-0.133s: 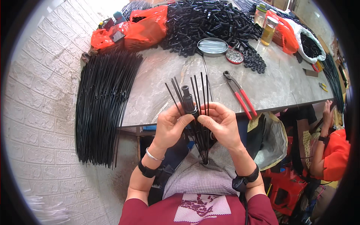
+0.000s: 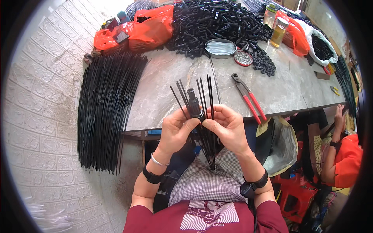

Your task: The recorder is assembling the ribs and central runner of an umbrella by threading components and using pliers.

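Both hands hold an umbrella-like frame (image 2: 208,149) of thin black rods above my lap. At its upper middle is a black ribbed plastic sleeve (image 2: 192,101), leaning slightly left. My left hand (image 2: 175,130) is closed, its thumb pressed against the sleeve's lower collar and its fingers behind the left rods. Closed from the other side, my right hand (image 2: 227,126) puts its thumb at the same collar, with fingers curled behind the right rods. The rods fan out above my hands and run together at a low point over the checked cloth (image 2: 217,180). My fingers partly hide the collar.
Red-handled pincers (image 2: 248,99) lie right of my hands. Beyond are a tin of wire pieces (image 2: 220,49), a red dish of small metal parts (image 2: 243,58), black rings (image 2: 265,64) and a heap of black tubes (image 2: 217,23). Black rods (image 2: 107,116) overhang the left edge. Someone's arm (image 2: 332,159) shows at right.
My hands and the frame have shifted very slightly left. My grip on it looks the same.
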Action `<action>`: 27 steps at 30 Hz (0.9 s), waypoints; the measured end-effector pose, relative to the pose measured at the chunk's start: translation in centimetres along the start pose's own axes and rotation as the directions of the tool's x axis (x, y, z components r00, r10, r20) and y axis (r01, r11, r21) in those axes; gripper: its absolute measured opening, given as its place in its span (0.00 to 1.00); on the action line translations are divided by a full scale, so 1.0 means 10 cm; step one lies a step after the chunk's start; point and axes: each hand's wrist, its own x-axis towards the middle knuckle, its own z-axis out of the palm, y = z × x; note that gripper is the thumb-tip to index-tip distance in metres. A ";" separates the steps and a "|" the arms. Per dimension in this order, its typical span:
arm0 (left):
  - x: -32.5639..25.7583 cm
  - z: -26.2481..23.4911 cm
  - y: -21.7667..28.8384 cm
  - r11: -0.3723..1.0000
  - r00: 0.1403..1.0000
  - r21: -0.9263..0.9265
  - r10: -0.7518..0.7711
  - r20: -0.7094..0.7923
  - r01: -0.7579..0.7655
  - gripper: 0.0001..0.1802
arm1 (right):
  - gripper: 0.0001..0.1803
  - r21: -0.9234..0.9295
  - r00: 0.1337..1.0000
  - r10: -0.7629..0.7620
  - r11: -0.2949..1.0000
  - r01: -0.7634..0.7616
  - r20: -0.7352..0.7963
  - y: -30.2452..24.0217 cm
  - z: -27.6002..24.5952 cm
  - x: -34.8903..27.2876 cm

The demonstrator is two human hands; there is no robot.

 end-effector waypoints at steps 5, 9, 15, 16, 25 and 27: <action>0.02 0.02 -0.02 1.000 1.000 -0.020 0.003 -0.031 -0.004 0.17 | 0.11 0.004 0.998 -0.034 0.999 0.034 -0.047 0.01 0.04 0.03; 0.04 0.02 -0.02 1.000 0.999 -0.007 -0.026 -0.046 0.026 0.17 | 0.09 -0.057 1.000 -0.010 0.998 0.009 -0.014 0.03 0.00 0.08; 0.06 -0.03 -0.09 1.000 0.996 0.000 -0.017 -0.088 0.017 0.16 | 0.09 -0.337 0.969 -0.234 0.921 0.195 -0.079 0.08 0.09 0.09; 0.06 -0.03 -0.08 1.000 0.997 -0.020 -0.017 -0.079 0.015 0.16 | 0.09 -0.564 0.901 -0.429 0.760 0.322 -0.062 0.09 0.10 0.09; 0.03 -0.04 -0.08 1.000 0.997 -0.029 0.007 -0.076 -0.009 0.17 | 0.08 -0.600 0.911 -0.406 0.747 0.286 -0.071 -0.02 0.21 0.00; 0.02 -0.04 -0.08 1.000 0.997 -0.021 0.005 -0.073 -0.006 0.17 | 0.08 -0.595 0.893 -0.444 0.739 0.317 -0.076 0.01 0.22 -0.01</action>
